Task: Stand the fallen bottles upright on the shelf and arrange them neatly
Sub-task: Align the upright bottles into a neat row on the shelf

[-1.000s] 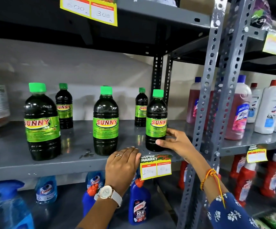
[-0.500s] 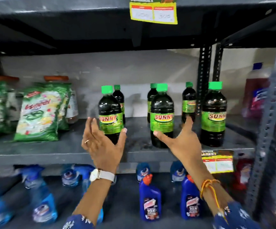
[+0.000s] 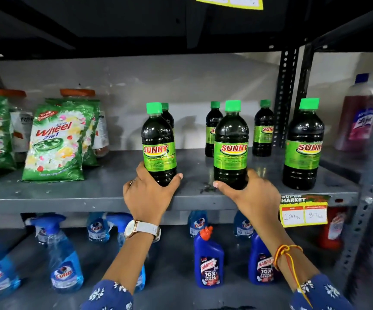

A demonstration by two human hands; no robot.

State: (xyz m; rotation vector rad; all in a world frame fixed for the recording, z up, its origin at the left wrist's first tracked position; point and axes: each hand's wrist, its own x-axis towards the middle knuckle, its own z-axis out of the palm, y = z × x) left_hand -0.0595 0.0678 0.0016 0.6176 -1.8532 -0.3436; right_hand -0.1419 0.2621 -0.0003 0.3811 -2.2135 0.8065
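Dark Sunny bottles with green caps and green labels stand upright on the grey shelf (image 3: 69,193). My left hand (image 3: 147,195) is wrapped around the base of the left front bottle (image 3: 158,142). My right hand (image 3: 252,193) grips the base of the middle front bottle (image 3: 231,142). A third large bottle (image 3: 304,144) stands free at the right front. Three smaller bottles stand in the back row: one (image 3: 166,113) mostly hidden behind the left bottle, one (image 3: 212,128) behind the middle bottle, one (image 3: 263,128) further right. None lies on its side.
Green Wheel detergent packets (image 3: 55,142) and jars stand at the shelf's left. A pink Lizol bottle (image 3: 360,115) is beyond the perforated upright (image 3: 286,97) at right. A yellow price tag (image 3: 304,211) hangs on the shelf edge. Blue Colin sprays (image 3: 62,260) and Harpic bottles (image 3: 209,260) fill the lower shelf.
Both hands went from spread open in front of the shelf to closing around the bases of the left and middle front bottles. The view came closer.
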